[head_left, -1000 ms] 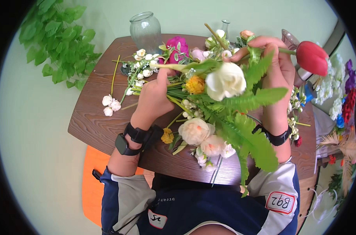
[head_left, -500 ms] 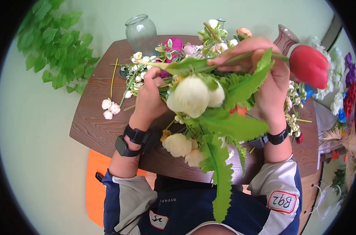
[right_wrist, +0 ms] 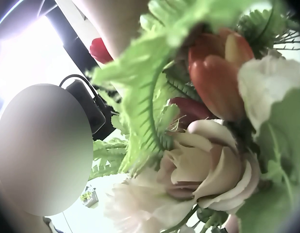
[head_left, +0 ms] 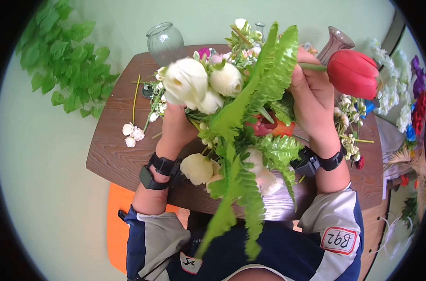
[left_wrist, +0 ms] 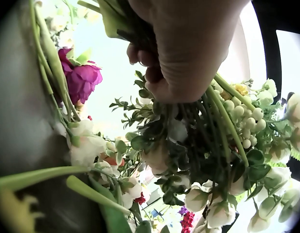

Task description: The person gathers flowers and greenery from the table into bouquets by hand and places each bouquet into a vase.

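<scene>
Here, left hand: we have its fingers curled tightly round the gathered stems of the bouquet, as the left wrist view shows; in the head view white blooms hide most of them.
Right hand: we pinch the green stem of the red tulip between thumb and fingers, just behind its bloom; the other fingertips are partly hidden by fern leaves.
Bouquet: we see it above the table, between our two hands, with the fern leaves reaching toward our shirt and an orange-red flower among the greenery.
Red tulip: it lies sideways, its bloom pointing away from the bouquet, on the outer side of our right hand.
Close by the stems: our left wrist view has pale berries and a magenta flower; our right wrist view has a pale rose.
Far edge: we find a clear glass vase toward the left and a pinkish vase toward the right.
Table sides: small pale flowers lie at left, white sprays at right.
Wrists: we wear black straps on both.
</scene>
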{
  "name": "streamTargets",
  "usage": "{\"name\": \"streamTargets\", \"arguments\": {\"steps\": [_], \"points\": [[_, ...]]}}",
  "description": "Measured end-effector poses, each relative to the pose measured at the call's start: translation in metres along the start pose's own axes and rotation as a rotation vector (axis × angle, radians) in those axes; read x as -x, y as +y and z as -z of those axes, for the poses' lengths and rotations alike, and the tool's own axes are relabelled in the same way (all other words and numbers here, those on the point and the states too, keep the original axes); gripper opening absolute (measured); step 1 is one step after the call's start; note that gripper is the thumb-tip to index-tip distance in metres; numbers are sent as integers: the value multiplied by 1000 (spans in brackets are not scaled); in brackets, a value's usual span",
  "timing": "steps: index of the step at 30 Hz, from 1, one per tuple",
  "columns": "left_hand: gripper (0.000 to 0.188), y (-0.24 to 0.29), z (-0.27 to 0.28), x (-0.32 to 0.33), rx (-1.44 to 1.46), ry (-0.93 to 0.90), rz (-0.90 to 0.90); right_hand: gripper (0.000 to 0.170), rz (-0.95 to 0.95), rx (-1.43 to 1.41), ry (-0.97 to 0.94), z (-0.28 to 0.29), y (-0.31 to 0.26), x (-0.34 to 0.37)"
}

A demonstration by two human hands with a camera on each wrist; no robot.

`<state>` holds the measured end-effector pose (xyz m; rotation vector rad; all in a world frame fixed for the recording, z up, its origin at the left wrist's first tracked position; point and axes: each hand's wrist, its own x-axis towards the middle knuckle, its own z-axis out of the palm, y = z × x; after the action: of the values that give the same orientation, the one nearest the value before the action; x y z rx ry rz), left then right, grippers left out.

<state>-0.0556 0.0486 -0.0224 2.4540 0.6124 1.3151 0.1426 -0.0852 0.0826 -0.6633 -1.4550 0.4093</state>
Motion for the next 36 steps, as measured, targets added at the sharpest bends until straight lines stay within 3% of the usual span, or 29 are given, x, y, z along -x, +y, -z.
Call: {"name": "streamTargets", "arguments": {"steps": [1, 2, 4, 6, 9, 12, 18, 20, 24, 25, 26, 27, 30, 31, 32, 34, 35, 36], "points": [[61, 12, 2, -5, -41, 157, -73, 18, -22, 48, -4, 1, 0, 0], [61, 14, 4, -7, -41, 155, -75, 19, -45, 95, -7, 2, 0, -1], [73, 15, 8, -9, -106, 22, -106, 19, -28, 162, -6, 5, 1, -2], [74, 17, 8, -10, -93, 1, -96, 19, -12, 229, -4, 5, 2, -3], [77, 19, 7, -11, -50, -53, -60, 20, 0, 55, 71, 5, 2, -6], [80, 21, 8, -11, -11, -106, -23, 19, -115, -21, -9, 12, 6, -10], [85, 24, 11, -11, 65, -208, 54, 21, -9, 111, 101, 8, 3, -9], [87, 23, 11, -11, 94, -242, 81, 21, 16, 301, 136, 11, 2, -9], [91, 23, 11, -9, 150, -311, 136, 20, -50, 143, 358, 3, 5, -9], [101, 23, 7, -11, 275, -235, 50, 19, -76, 183, 374, 6, 7, -8], [97, 29, 10, -11, 263, -234, 187, 18, -101, 222, 391, 7, 7, -8], [97, 30, 10, -11, 262, -234, 189, 18, -114, 143, 417, 4, 7, -8], [82, 32, 11, -12, 126, -175, 92, 17, -16, 269, 353, 8, 11, -4], [78, 32, 11, -12, 81, -156, 59, 15, 6, 57, 441, -12, 5, -6], [78, 29, 10, -12, 81, -155, 59, 15, 6, 58, 440, -8, 4, -4], [61, 21, 8, -10, 111, -171, 30, 10, 64, 471, 126, 4, 0, 2], [50, 26, 13, -9, 53, -238, 120, 8, 18, 580, 117, 4, -5, 5], [50, 25, 14, -10, 53, -238, 119, 8, 19, 580, 118, 2, -11, 8]]}}
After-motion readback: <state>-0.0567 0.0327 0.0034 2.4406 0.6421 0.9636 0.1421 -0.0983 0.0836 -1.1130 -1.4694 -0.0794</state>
